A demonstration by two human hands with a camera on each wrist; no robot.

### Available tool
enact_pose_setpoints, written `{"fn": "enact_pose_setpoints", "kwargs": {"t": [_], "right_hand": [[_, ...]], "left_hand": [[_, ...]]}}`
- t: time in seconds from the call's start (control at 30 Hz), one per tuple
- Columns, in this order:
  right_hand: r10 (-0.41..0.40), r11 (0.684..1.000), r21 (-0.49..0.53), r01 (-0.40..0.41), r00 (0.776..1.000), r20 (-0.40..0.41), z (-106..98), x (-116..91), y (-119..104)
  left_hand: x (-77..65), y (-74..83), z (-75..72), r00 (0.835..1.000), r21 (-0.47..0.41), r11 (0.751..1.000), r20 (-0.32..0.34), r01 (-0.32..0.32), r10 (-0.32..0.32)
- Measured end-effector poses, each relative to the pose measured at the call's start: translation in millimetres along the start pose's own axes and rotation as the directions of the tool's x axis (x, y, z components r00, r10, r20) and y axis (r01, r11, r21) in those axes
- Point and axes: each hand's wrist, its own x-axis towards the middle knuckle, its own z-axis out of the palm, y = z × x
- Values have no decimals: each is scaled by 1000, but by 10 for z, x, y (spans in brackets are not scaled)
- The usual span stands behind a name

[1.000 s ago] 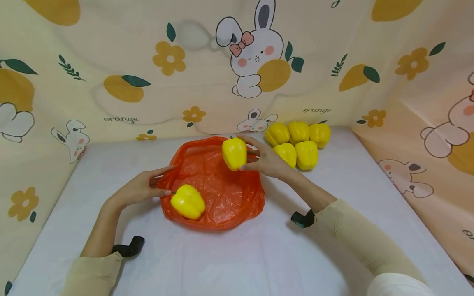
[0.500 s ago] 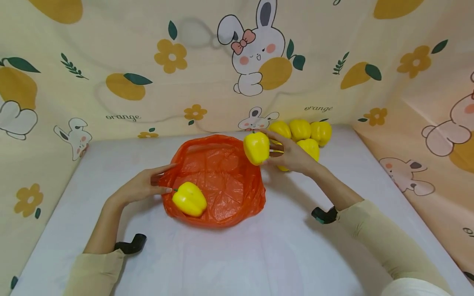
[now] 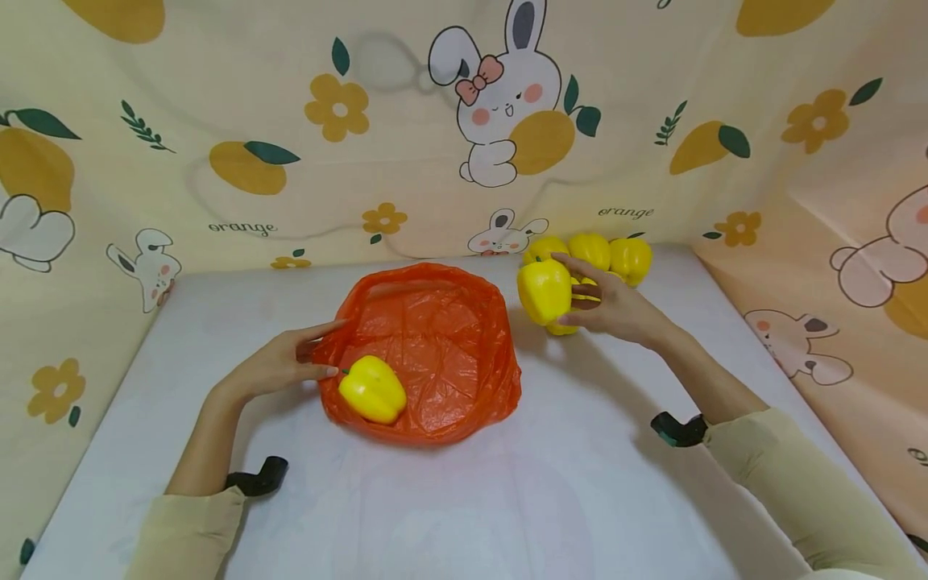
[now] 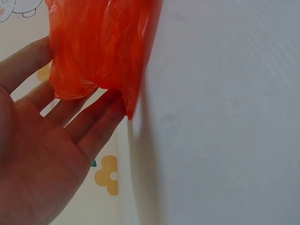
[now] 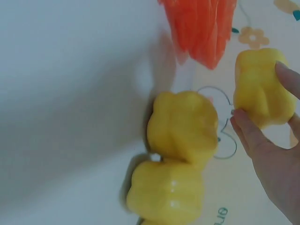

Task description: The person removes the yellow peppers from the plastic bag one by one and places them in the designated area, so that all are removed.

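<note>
Fingers and thumb of my right hand [image 3: 612,302] grip a yellow bell pepper [image 3: 544,292], stem up, in front of a group of similar peppers. In the right wrist view the held bell pepper [image 5: 262,86] is raised beside two others. An orange plastic bag [image 3: 435,310] lies wide-mouthed on the table, with another yellow bell pepper [image 3: 373,390] inside at its front left. My left hand [image 3: 271,366] rests spread against the bag's left side. In the left wrist view its straight fingers [image 4: 96,126] touch the orange bag [image 4: 98,47].
Several yellow bell peppers [image 3: 631,260] sit at the back right, partly hidden by my right hand. A white-covered table [image 3: 464,507] carries everything. Behind and beside it hangs a printed cloth [image 3: 406,185] with rabbits and oranges.
My right hand has carried its bell pepper rightward from above the bag to the group at the back right. The left hand stays at the bag; the view has shifted slightly.
</note>
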Motion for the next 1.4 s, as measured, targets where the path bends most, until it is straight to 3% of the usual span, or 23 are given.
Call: {"fn": "enact_pose_setpoints", "kwargs": {"t": [0.37,0.8,1.0,1.4], "right_hand": [[62,997,-44,-64,997,-40,-292,-235,85],[-25,998,-61,21,998,-62,-672,-366,334],[-109,991,-84,102,990,-89,-800,-424,449],[-17,992,-125,2,993,-115,-975,-583,647]], "left_hand": [[46,-36,48,1000,-4,1000,8,-10,10],[43,25,-1,1000,22,1000,-3,-9,9],[44,34,-5,1000,3,1000,-6,2,-2],[27,9,-3,1000,4,1000,4,-10,10]]}}
